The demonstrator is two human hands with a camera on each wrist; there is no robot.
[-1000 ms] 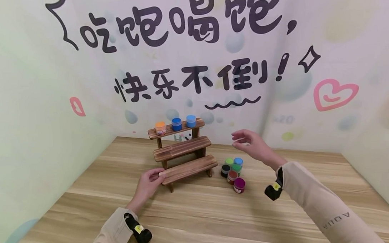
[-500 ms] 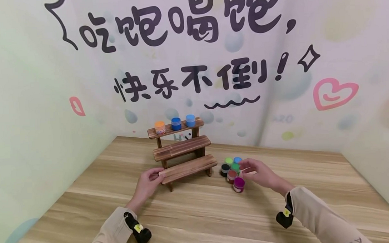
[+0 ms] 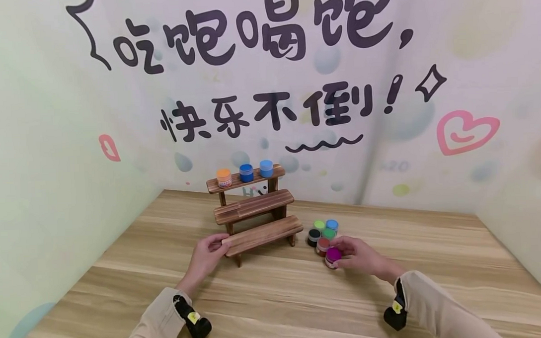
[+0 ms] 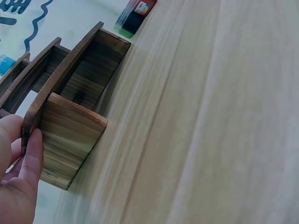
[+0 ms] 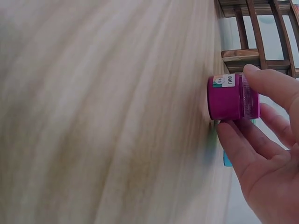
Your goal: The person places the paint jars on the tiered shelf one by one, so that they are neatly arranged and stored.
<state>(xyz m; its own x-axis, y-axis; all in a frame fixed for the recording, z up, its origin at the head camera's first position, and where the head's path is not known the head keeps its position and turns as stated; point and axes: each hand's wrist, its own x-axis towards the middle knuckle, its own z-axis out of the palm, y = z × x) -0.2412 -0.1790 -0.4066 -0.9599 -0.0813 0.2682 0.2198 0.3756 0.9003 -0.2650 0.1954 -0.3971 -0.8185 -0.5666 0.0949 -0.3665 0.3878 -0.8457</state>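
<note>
Magenta paint jar (image 3: 333, 257) is located on the table (image 3: 275, 303), right of the stand, set farther from the table's back edge than the other loose jars. It is pinched between thumb and fingers of the right hand (image 3: 362, 256); whether the base is lifted can't be told. For a clean pick, the sides should be squeezed evenly, the "deli" label kept level, and the first pull made straight up, since the brown-red jar (image 3: 323, 244) is close behind and could be nudged. Contact between those two: unclear.

Behind it, toward the back edge, are bunched the black jar (image 3: 314, 237), green jar (image 3: 329, 233), lime jar (image 3: 319, 225) and sky-blue jar (image 3: 332, 225).

Three-tier wooden stand (image 3: 266, 203) is gripped by the left hand (image 3: 207, 256) at the lowest shelf's left end; best kept light. Top shelf is occupied by orange, dark-blue and light-blue jars.

Versus half a second ago: right hand has been shifted from beside the green jar onto the magenta one. Left hand, stand and jars look unmoved.
</note>
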